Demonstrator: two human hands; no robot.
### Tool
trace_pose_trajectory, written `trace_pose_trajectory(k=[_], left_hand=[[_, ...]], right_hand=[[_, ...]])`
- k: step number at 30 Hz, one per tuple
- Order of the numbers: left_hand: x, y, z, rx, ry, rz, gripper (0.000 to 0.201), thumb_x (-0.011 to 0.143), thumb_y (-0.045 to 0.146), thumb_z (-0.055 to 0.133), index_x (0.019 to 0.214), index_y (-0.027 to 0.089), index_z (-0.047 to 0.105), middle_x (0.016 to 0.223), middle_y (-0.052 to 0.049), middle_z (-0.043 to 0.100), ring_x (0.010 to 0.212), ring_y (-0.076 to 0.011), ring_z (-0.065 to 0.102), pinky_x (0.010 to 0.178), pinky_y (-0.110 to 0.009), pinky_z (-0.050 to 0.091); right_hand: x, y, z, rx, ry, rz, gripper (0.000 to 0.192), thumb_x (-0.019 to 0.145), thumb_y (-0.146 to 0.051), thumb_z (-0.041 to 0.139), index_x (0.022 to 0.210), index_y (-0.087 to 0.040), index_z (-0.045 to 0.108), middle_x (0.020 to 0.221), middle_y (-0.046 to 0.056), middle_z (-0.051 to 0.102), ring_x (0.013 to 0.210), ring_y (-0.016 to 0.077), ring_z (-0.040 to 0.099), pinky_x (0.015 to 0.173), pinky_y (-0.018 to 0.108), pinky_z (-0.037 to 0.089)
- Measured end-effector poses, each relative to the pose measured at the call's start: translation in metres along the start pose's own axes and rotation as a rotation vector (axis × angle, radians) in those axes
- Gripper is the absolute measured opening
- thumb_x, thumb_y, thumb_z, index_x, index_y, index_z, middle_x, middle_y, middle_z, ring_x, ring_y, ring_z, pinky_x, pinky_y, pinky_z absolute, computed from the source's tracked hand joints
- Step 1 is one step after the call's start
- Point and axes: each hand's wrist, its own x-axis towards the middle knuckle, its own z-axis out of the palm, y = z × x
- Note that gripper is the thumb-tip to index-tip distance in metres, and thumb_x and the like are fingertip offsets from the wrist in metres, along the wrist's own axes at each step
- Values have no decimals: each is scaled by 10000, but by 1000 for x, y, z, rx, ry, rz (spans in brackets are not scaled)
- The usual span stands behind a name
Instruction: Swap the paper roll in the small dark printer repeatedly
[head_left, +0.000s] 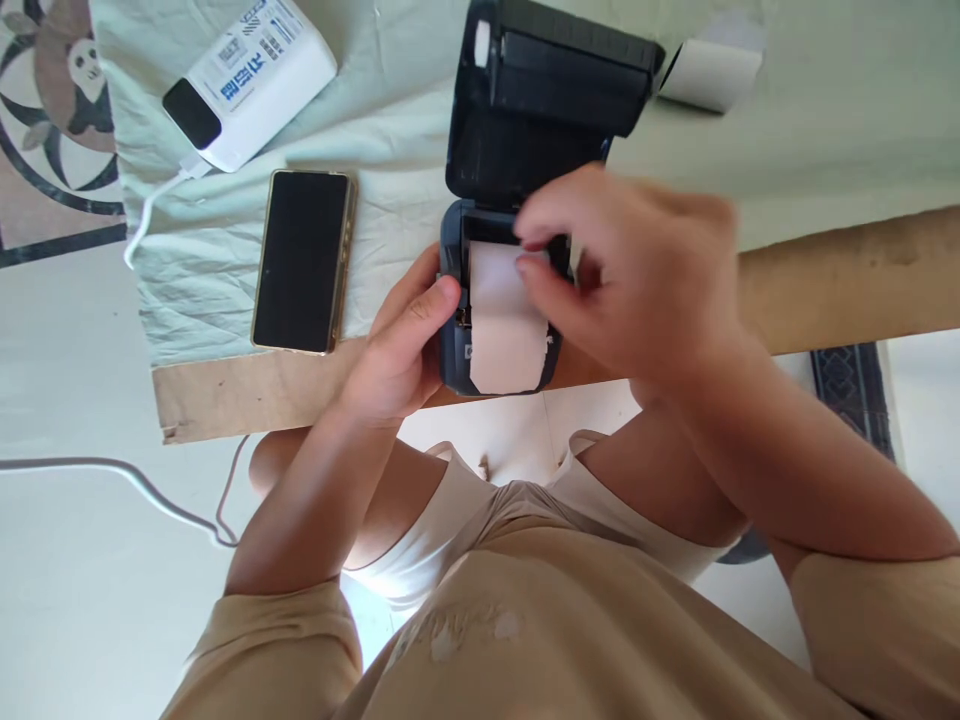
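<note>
Head view: left hand [403,347] holds the printer [510,150], its paper [508,325] partly beneath the right hand [637,265], hold unclear.

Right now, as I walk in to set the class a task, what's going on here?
A seated person's left hand grips the side of a dark device, whose lid stands open. White paper lies in and over its body. The right hand is at the paper's upper part, thumb and forefinger close together; whether they touch it is unclear. A phone lies to the left.
</note>
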Motion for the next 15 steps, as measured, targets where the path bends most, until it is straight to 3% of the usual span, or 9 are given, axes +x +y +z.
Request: trace_pose_trajectory(k=[5,7,9,12,15], left_hand=[[-2,1,-2,33,-37,5,416,939,612,912,1042,221,811,1182,-93,850,1345,-371,807,819,-321,685],[-2,3,-3,42,-39,-16,383,962,590,887,1051,224,813,1088,-87,842,1179,-327,843,680,-278,608],[-2,5,-4,33,-27,-32,351,963,557,896,1044,225,815,938,-61,807,977,-266,837,596,-256,540],[1,5,-6,-20,3,-20,349,907,532,956,1011,230,818,759,-8,723,794,-218,788,571,-261,543],[4,4,-6,-47,4,-30,353,912,548,941,1029,234,828,832,-24,791,805,-219,800,624,-279,599]], right_hand=[[10,-3,1,-199,-308,34,142,998,-435,704,1020,-295,690,846,30,744,592,175,341,581,369,245],[14,-8,-4,-169,-361,70,145,946,-396,725,1047,-306,671,777,10,683,583,167,293,590,359,234],[17,-11,-12,-30,-348,86,189,858,-312,715,1041,-299,670,804,-8,699,598,170,394,619,360,306],[17,-8,-25,408,-272,159,358,770,-267,711,1128,-275,701,903,-19,755,647,162,547,643,361,441],[18,15,-29,805,-37,383,454,727,-267,689,1181,-277,700,838,-31,676,585,136,474,480,308,347]])
